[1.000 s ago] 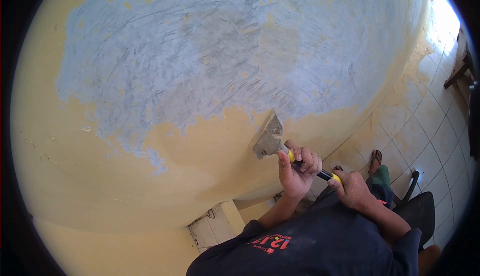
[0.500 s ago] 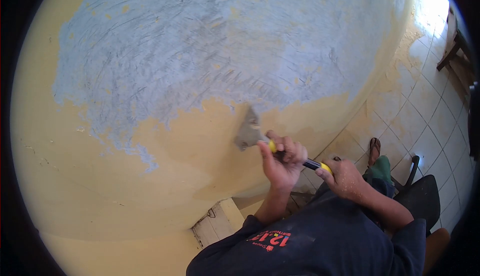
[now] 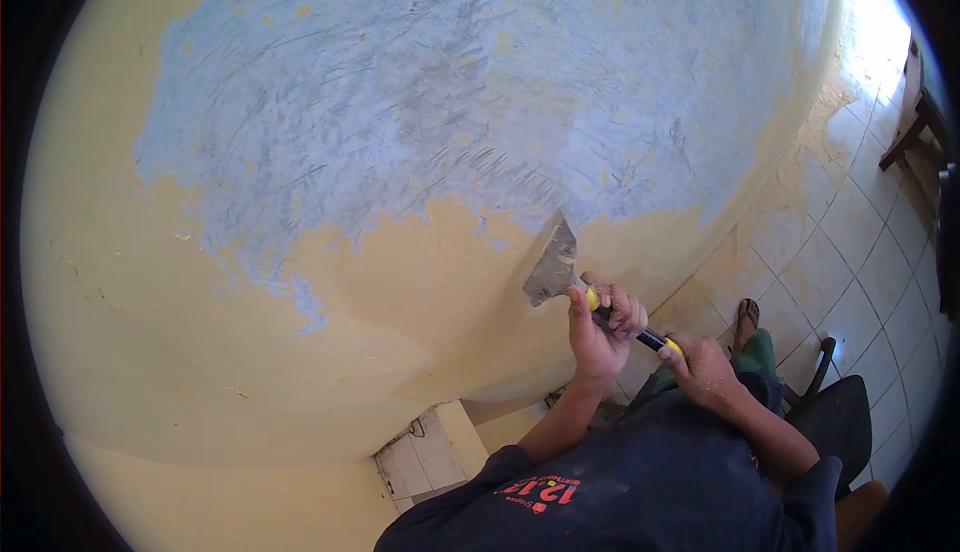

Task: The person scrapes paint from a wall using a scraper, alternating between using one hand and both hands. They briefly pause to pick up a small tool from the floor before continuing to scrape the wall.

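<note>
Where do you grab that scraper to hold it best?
By the long yellow-and-black handle, coming from the end away from the wall. The flat blade lies against the wall, so only the handle sticks out free; the left hand wraps it near the blade, the right hand at its end.

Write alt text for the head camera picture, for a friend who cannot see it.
Two hands grip a scraper against a yellow wall, the left hand close behind the blade and the right hand at the handle's end. The blade sits at the lower edge of a big blue-grey scraped patch. A tiled floor lies to the right.
</note>
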{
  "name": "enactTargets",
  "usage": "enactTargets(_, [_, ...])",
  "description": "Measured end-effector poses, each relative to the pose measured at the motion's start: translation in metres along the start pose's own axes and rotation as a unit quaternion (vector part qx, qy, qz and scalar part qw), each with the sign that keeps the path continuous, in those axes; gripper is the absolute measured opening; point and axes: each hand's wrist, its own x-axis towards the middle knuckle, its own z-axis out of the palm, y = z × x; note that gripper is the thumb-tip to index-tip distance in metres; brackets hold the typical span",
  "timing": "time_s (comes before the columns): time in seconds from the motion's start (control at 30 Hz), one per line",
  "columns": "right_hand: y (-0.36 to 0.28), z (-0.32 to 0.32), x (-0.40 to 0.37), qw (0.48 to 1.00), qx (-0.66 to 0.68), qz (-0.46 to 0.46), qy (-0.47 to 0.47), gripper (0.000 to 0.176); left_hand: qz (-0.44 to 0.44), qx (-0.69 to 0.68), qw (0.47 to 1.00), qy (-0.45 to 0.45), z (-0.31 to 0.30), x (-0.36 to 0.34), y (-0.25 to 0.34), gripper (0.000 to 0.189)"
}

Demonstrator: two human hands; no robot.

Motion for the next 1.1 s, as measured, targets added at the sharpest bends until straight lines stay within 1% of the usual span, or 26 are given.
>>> enactTargets(0.07, [0.001, 0.001, 0.002, 1.0, 0.006, -0.011, 0.009, 0.047, 0.006, 0.009, 1.0, -0.001, 0.001, 0.003, 0.004, 0.045])
enactTargets(0.17, [-0.007, 0.0, 0.014, 0.999, -0.007, -0.035, -0.007, 0.047, 0.022, 0.025, 0.999, 0.0, 0.003, 0.007, 0.016, 0.045])
enactTargets(0.27, [-0.021, 0.001, 0.02, 0.999, 0.026, -0.042, -0.019, 0.046, 0.035, 0.03, 0.999, 0.001, 0.011, 0.008, 0.031, 0.044])
enactTargets(0.3, [-0.03, -0.001, 0.023, 0.997, 0.008, -0.076, -0.002, 0.046, 0.045, 0.029, 0.999, -0.004, 0.015, 0.008, 0.038, 0.044])
enactTargets(0.33, [-0.039, -0.004, 0.025, 0.994, -0.009, -0.109, 0.017, 0.045, 0.072, 0.038, 0.997, -0.015, 0.017, 0.009, 0.047, 0.045])
enactTargets(0.37, [-0.049, -0.008, 0.029, 0.994, -0.006, -0.103, 0.019, 0.045, 0.065, 0.038, 0.997, -0.015, 0.023, 0.009, 0.056, 0.045])
enactTargets(0.43, [-0.064, -0.015, 0.034, 0.988, -0.04, -0.15, 0.005, 0.044, 0.127, 0.039, 0.991, -0.027, 0.036, 0.009, 0.071, 0.046])
enactTargets(0.47, [-0.062, -0.015, 0.033, 0.988, -0.039, -0.147, 0.01, 0.044, 0.132, 0.054, 0.988, -0.061, 0.035, 0.008, 0.074, 0.047])
enactTargets(0.5, [-0.059, -0.016, 0.03, 0.987, -0.037, -0.154, 0.017, 0.044, 0.129, 0.053, 0.988, -0.065, 0.034, 0.008, 0.071, 0.047])
enactTargets(0.53, [-0.055, -0.016, 0.027, 0.986, -0.036, -0.162, 0.022, 0.043, 0.108, 0.052, 0.99, -0.072, 0.033, 0.006, 0.064, 0.047])
enactTargets(0.57, [-0.045, -0.015, 0.023, 0.986, -0.038, -0.161, 0.021, 0.043, 0.089, 0.05, 0.992, -0.076, 0.031, 0.004, 0.055, 0.048])
enactTargets(0.6, [-0.029, -0.013, 0.017, 0.992, -0.024, -0.124, 0.01, 0.042, 0.066, 0.032, 0.994, -0.076, 0.019, 0.003, 0.039, 0.048])
enactTargets(0.63, [-0.015, -0.01, 0.011, 0.996, -0.01, -0.087, -0.002, 0.042, 0.07, 0.031, 0.995, -0.072, 0.011, 0.002, 0.023, 0.048])
enactTargets(0.67, [-0.003, -0.007, 0.006, 0.996, -0.012, -0.087, -0.006, 0.042, 0.036, 0.015, 0.998, -0.053, 0.004, 0.0, 0.008, 0.047])
enactTargets(0.7, [0.007, -0.004, 0.0, 0.998, -0.005, -0.057, 0.002, 0.041, 0.002, -0.001, 0.999, -0.034, -0.001, 0.0, -0.003, 0.046])
enactTargets(0.73, [0.013, -0.002, -0.001, 1.0, 0.002, -0.026, 0.012, 0.041, 0.002, -0.002, 0.999, -0.032, -0.007, 0.0, -0.009, 0.046])
enactTargets(0.83, [0.018, 0.001, 0.004, 1.0, -0.006, -0.014, -0.001, 0.041, -0.018, -0.018, 1.0, -0.009, -0.017, 0.0, -0.014, 0.045])
enactTargets(0.97, [0.01, 0.004, 0.015, 1.0, -0.001, -0.018, -0.021, 0.041, 0.001, 0.004, 1.0, -0.011, -0.019, 0.005, -0.003, 0.045])
enactTargets(1.1, [-0.002, -0.001, 0.014, 0.999, -0.016, -0.046, 0.002, 0.042, 0.009, -0.01, 1.0, -0.002, -0.009, 0.004, 0.003, 0.044])
